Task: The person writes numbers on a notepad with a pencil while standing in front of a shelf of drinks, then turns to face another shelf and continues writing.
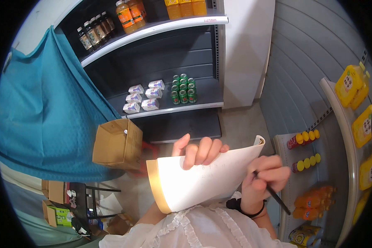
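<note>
In front of my body, my left hand (200, 152) grips the upper edge of a white notepad (202, 182), its fingers curled over the page. The pad has a yellow-brown strip along its left end and a rolled-back sheet at the right. Faint writing shows on the page below the fingers. At the pad's right side, my right hand (266, 177) is closed round a black pen (279, 199), which slants down to the right. A black band circles the right wrist.
Ahead, a shelf (173, 108) bears small white boxes and green cans, with bottles above. An open cardboard box (115, 144) stands left of the pad. Shelves of yellow and orange bottles (314, 202) line the right. A blue curtain (53, 111) hangs at left.
</note>
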Motion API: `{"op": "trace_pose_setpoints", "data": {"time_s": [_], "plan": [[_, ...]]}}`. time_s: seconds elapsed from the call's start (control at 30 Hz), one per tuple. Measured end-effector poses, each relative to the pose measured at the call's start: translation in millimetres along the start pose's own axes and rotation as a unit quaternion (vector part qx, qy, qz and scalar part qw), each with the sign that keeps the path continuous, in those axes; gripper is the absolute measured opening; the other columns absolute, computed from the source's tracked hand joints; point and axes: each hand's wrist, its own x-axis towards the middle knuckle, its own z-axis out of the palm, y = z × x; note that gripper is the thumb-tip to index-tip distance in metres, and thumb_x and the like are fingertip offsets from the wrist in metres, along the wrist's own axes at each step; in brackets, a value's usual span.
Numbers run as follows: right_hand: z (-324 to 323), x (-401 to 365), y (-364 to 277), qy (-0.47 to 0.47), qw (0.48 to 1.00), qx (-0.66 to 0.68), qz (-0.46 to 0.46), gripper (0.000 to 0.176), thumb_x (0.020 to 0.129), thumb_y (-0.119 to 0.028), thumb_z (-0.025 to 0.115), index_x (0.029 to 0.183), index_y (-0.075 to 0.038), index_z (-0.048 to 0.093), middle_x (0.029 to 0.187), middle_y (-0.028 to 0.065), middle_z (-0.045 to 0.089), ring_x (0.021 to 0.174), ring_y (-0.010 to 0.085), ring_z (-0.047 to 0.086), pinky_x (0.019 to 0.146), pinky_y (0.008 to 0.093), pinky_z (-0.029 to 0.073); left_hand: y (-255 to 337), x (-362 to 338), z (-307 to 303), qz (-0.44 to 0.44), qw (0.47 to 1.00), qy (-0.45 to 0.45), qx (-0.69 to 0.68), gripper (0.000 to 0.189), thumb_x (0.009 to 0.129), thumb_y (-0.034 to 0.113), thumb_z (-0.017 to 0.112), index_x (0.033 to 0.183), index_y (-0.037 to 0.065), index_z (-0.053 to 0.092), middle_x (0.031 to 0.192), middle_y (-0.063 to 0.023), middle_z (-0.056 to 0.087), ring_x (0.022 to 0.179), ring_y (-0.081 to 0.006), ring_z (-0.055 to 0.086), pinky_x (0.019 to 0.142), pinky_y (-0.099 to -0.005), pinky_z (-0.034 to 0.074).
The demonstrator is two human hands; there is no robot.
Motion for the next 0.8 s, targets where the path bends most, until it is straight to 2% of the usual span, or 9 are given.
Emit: {"op": "trace_pose_setpoints", "data": {"time_s": [0.1, 0.13, 0.2, 0.27, 0.33, 0.37, 0.5, 0.67, 0.8], "plan": [[-4, 6, 18, 0.099, 0.987, 0.124, -0.013, 0.032, 0.099, -0.040, 0.037, 0.099, -0.008, 0.043, 0.094, 0.0162, 0.064, 0.065, 0.0191, 0.061, 0.056, 0.0228, 0.044, 2, 1, 2, 0.000, 0.999, 0.039, -0.013, 0.056, 0.095, 0.027, 0.011, 0.043, 0.019, 0.030, 0.060, 0.0043, 0.029, 0.066, -0.0100, 0.033, 0.091, -0.0292, 0.031], [-7, 9, 27, 0.099, 0.987, 0.124, -0.015, 0.032, 0.099, -0.040, 0.037, 0.099, -0.008, 0.043, 0.094, 0.0162, 0.064, 0.065, 0.0191, 0.061, 0.056, 0.0228, 0.044, 4, 1, 1, 0.004, 0.999, 0.048, -0.013, 0.057, 0.095, 0.027, 0.011, 0.042, 0.019, 0.030, 0.059, 0.0044, 0.029, 0.066, -0.0099, 0.034, 0.090, -0.0289, 0.032], [-13, 14, 42, 0.195, 0.964, -0.178, 0.007, 0.040, 0.101, -0.040, 0.025, 0.102, -0.006, 0.045, 0.107, 0.0209, 0.063, 0.076, 0.0244, 0.066, 0.065, 0.0248, 0.049, 6, 2, 0, 0.008, 0.998, 0.057, -0.012, 0.058, 0.095, 0.027, 0.012, 0.041, 0.019, 0.031, 0.059, 0.0045, 0.030, 0.066, -0.0098, 0.034, 0.090, -0.0287, 0.032], [-11, 20, 34, 0.167, 0.963, -0.201, 0.071, 0.047, 0.098, -0.044, 0.035, 0.113, -0.001, 0.046, 0.113, 0.0230, 0.061, 0.088, 0.0254, 0.067, 0.073, 0.0288, 0.052, 8, 3, 1, 0.015, 0.997, 0.074, -0.027, 0.059, 0.095, 0.028, 0.012, 0.040, 0.019, 0.031, 0.057, 0.0048, 0.030, 0.065, -0.0097, 0.034, 0.090, -0.0283, 0.032], [-11, 16, 27, 0.005, 0.957, 0.016, 0.289, 0.055, 0.096, -0.041, 0.045, 0.123, 0.005, 0.051, 0.100, 0.0177, 0.066, 0.098, 0.0231, 0.063, 0.087, 0.0329, 0.047, 10, 4, 11, 0.018, 0.995, 0.098, -0.027, 0.055, 0.096, 0.026, 0.016, 0.043, 0.018, 0.028, 0.058, 0.0034, 0.029, 0.064, -0.0099, 0.033, 0.086, -0.0287, 0.033], [-9, 13, 28, -0.022, 0.942, 0.061, 0.329, 0.051, 0.093, -0.040, 0.051, 0.117, 0.004, 0.057, 0.093, 0.0122, 0.066, 0.091, 0.0165, 0.062, 0.080, 0.0280, 0.046, 10, 5, 14, 0.020, 0.992, 0.122, -0.026, 0.052, 0.098, 0.024, 0.019, 0.046, 0.017, 0.025, 0.059, 0.0020, 0.028, 0.063, -0.0101, 0.031, 0.083, -0.0292, 0.034], [-8, 9, 28, -0.042, 0.942, 0.036, 0.330, 0.039, 0.091, -0.035, 0.057, 0.103, 0.002, 0.062, 0.082, 0.0011, 0.061, 0.074, 0.0071, 0.051, 0.067, 0.0213, 0.040, 9, 2, 14, 0.033, 0.993, 0.109, -0.017, 0.059, 0.095, 0.030, 0.011, 0.041, 0.019, 0.031, 0.058, 0.0048, 0.029, 0.065, -0.0107, 0.034, 0.088, -0.0298, 0.032], [-1, 3, 20, -0.060, 0.932, 0.041, 0.355, 0.028, 0.089, -0.025, 0.061, 0.097, 0.002, 0.062, 0.082, -0.0005, 0.059, 0.075, 0.0053, 0.049, 0.068, 0.0200, 0.040, 0, 15, 12, 0.068, 0.966, -0.126, 0.215, 0.057, 0.096, 0.032, 0.009, 0.046, 0.017, 0.030, 0.063, 0.0025, 0.037, 0.067, -0.0146, 0.033, 0.083, -0.0327, 0.031], [4, 1, 14, -0.052, 0.936, 0.068, 0.342, 0.021, 0.089, -0.019, 0.062, 0.095, 0.001, 0.060, 0.085, -0.0009, 0.059, 0.077, 0.0045, 0.048, 0.068, 0.0195, 0.039, -7, 12, 8, 0.071, 0.983, -0.103, 0.133, 0.055, 0.095, 0.027, 0.009, 0.046, 0.016, 0.029, 0.063, 0.0012, 0.040, 0.067, -0.0146, 0.033, 0.083, -0.0328, 0.031]]}}
